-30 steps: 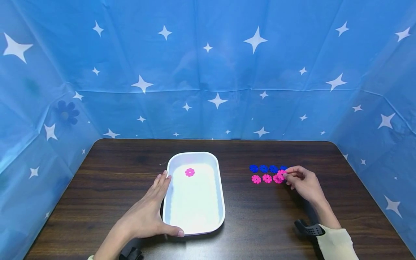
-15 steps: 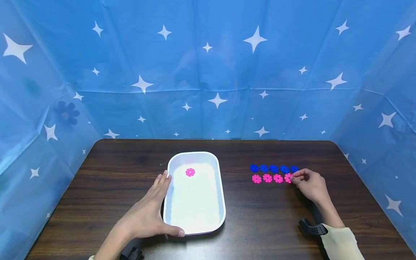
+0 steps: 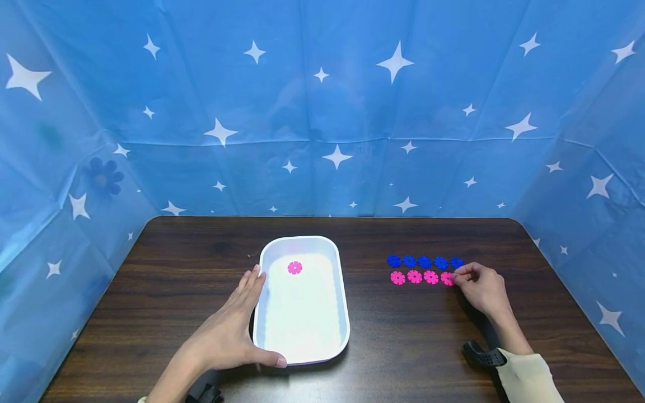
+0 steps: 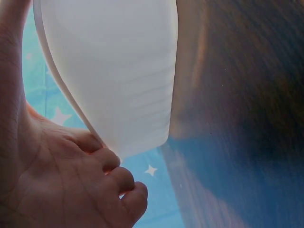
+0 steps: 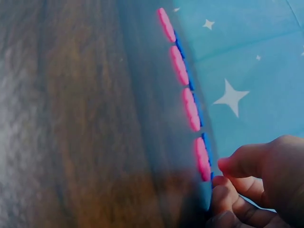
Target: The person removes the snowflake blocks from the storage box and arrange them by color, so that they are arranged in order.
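Observation:
My left hand lies along the left side of a white tray, its fingers straight at the rim and the thumb at the near corner. Inside the tray is one pink flower-shaped disc. To the right, my right hand is at the right end of a row of several pink discs. Its thumb and bent fingers are by the edge of the last pink disc, which lies flat. In the right wrist view a small gap shows between thumb and disc. A row of several blue discs runs behind the pink ones.
The dark wooden table has rounded far corners. A blue curtain with white stars surrounds its back and sides. A black strap is on the right wrist.
My right hand has moved right with a pink disc, which now lies flat at the end of the pink row. The last blue disc has come into view. My left hand and the tray have stayed put.

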`<state>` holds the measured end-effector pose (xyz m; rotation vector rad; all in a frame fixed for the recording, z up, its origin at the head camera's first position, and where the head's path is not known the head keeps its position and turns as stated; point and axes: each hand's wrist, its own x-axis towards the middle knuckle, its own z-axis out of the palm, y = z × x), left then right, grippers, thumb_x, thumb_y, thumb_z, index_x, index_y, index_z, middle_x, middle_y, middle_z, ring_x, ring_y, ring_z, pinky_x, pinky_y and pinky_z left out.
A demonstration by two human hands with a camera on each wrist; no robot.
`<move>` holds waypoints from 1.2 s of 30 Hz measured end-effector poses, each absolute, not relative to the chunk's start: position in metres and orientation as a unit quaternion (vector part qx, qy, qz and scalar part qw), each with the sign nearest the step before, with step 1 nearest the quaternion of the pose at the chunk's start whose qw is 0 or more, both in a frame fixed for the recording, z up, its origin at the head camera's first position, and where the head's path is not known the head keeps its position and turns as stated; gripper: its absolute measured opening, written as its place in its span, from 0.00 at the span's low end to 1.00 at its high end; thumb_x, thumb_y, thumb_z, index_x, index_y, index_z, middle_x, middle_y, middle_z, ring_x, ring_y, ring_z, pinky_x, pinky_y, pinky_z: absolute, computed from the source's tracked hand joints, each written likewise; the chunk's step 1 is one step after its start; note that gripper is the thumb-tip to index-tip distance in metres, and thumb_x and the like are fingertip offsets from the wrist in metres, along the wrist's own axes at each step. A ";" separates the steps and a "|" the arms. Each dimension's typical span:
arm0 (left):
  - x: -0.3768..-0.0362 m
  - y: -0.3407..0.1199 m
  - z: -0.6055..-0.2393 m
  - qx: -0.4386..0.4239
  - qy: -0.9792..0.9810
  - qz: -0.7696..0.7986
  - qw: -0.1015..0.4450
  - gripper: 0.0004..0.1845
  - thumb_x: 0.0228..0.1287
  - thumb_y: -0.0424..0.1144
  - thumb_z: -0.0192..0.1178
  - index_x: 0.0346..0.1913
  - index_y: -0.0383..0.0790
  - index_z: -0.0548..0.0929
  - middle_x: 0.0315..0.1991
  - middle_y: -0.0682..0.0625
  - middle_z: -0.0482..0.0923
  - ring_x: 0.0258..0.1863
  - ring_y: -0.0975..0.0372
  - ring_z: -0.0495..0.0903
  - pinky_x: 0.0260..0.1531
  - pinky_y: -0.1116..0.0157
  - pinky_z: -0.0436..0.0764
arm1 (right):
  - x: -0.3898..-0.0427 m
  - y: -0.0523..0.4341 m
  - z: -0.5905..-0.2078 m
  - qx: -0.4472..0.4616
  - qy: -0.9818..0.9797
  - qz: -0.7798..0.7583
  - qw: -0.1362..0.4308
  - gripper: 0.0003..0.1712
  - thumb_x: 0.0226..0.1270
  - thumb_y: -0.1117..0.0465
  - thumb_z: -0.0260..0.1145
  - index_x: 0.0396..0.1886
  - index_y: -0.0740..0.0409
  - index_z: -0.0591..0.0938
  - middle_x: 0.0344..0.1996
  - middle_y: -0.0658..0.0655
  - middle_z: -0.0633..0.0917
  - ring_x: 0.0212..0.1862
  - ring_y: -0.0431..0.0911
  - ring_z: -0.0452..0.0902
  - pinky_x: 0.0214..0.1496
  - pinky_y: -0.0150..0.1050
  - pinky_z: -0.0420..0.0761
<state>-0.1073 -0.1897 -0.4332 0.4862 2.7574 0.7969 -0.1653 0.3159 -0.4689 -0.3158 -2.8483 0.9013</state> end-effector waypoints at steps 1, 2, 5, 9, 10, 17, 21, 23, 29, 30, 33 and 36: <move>-0.107 -0.190 -0.433 0.167 0.941 0.272 0.114 0.85 0.25 0.86 0.69 0.84 0.44 0.41 0.85 0.45 0.33 0.85 0.47 0.36 0.74 0.33 0.56 | -0.165 0.315 -0.468 -0.106 -0.945 0.302 0.071 0.09 0.70 0.59 0.68 0.38 0.61 0.85 0.29 0.57 0.86 0.30 0.47 0.76 0.32 0.37 0.72; -0.107 -0.190 -0.433 0.166 0.941 0.271 0.114 0.85 0.25 0.85 0.70 0.84 0.45 0.40 0.85 0.46 0.33 0.85 0.47 0.36 0.74 0.33 0.56 | -0.165 0.314 -0.467 -0.107 -0.944 0.304 0.073 0.09 0.71 0.58 0.68 0.39 0.61 0.85 0.29 0.57 0.86 0.30 0.47 0.76 0.32 0.37 0.72; -0.108 -0.190 -0.434 0.166 0.942 0.269 0.112 0.86 0.24 0.85 0.70 0.84 0.46 0.40 0.85 0.46 0.33 0.85 0.48 0.35 0.75 0.35 0.56 | -0.165 0.311 -0.463 -0.103 -0.943 0.307 0.077 0.10 0.71 0.58 0.67 0.41 0.61 0.85 0.31 0.58 0.87 0.31 0.47 0.76 0.34 0.37 0.72; -0.108 -0.190 -0.435 0.164 0.944 0.266 0.110 0.86 0.23 0.85 0.70 0.84 0.46 0.41 0.85 0.46 0.33 0.85 0.49 0.35 0.75 0.35 0.57 | -0.164 0.308 -0.457 -0.096 -0.942 0.313 0.072 0.11 0.71 0.57 0.68 0.43 0.60 0.85 0.34 0.59 0.87 0.34 0.48 0.79 0.35 0.37 0.73; -0.108 -0.190 -0.435 0.164 0.944 0.266 0.110 0.86 0.23 0.85 0.71 0.84 0.45 0.41 0.85 0.46 0.33 0.85 0.49 0.35 0.75 0.35 0.57 | -0.165 0.307 -0.455 -0.093 -0.942 0.316 0.070 0.11 0.71 0.56 0.68 0.43 0.60 0.85 0.35 0.59 0.88 0.35 0.48 0.79 0.36 0.37 0.73; -0.108 -0.190 -0.434 0.164 0.944 0.265 0.111 0.86 0.24 0.85 0.71 0.84 0.45 0.41 0.85 0.46 0.33 0.85 0.49 0.35 0.75 0.35 0.57 | -0.165 0.300 -0.445 -0.053 -0.939 0.337 0.047 0.14 0.72 0.56 0.68 0.49 0.62 0.83 0.39 0.62 0.87 0.35 0.47 0.80 0.31 0.36 0.78; -0.108 -0.190 -0.434 0.165 0.944 0.265 0.111 0.86 0.24 0.85 0.70 0.84 0.45 0.41 0.85 0.46 0.33 0.85 0.48 0.35 0.75 0.35 0.56 | -0.166 0.292 -0.439 -0.027 -0.939 0.340 0.041 0.17 0.72 0.55 0.68 0.51 0.62 0.82 0.38 0.59 0.86 0.35 0.47 0.78 0.30 0.34 0.77; -0.107 -0.190 -0.434 0.166 0.943 0.266 0.111 0.86 0.24 0.85 0.70 0.84 0.44 0.41 0.85 0.45 0.33 0.85 0.48 0.36 0.75 0.34 0.56 | -0.166 0.287 -0.435 -0.012 -0.939 0.341 0.043 0.18 0.72 0.54 0.69 0.52 0.62 0.82 0.37 0.58 0.85 0.35 0.47 0.78 0.31 0.34 0.76; -0.108 -0.190 -0.434 0.165 0.942 0.270 0.113 0.86 0.24 0.85 0.70 0.84 0.45 0.41 0.85 0.47 0.32 0.85 0.49 0.35 0.75 0.34 0.55 | -0.167 0.272 -0.426 0.027 -0.935 0.350 0.047 0.19 0.71 0.52 0.70 0.52 0.59 0.82 0.35 0.56 0.84 0.36 0.47 0.79 0.33 0.33 0.77; -0.108 -0.190 -0.434 0.165 0.941 0.271 0.113 0.86 0.24 0.85 0.70 0.84 0.45 0.41 0.85 0.47 0.32 0.85 0.49 0.35 0.75 0.34 0.55 | -0.167 0.269 -0.425 0.034 -0.935 0.351 0.046 0.19 0.71 0.51 0.70 0.52 0.59 0.82 0.36 0.56 0.84 0.36 0.47 0.79 0.33 0.33 0.78; -0.108 -0.191 -0.435 0.169 0.940 0.273 0.112 0.85 0.25 0.86 0.70 0.84 0.44 0.41 0.85 0.46 0.32 0.85 0.48 0.35 0.75 0.34 0.55 | -0.169 0.259 -0.421 0.053 -0.933 0.353 0.045 0.19 0.71 0.52 0.71 0.53 0.58 0.82 0.37 0.55 0.85 0.37 0.47 0.79 0.35 0.33 0.79; -0.108 -0.191 -0.435 0.172 0.940 0.273 0.110 0.85 0.25 0.86 0.69 0.84 0.44 0.42 0.85 0.45 0.33 0.85 0.47 0.35 0.74 0.33 0.56 | -0.170 0.249 -0.418 0.075 -0.928 0.363 0.038 0.19 0.70 0.52 0.72 0.55 0.56 0.81 0.39 0.55 0.86 0.37 0.47 0.81 0.36 0.34 0.80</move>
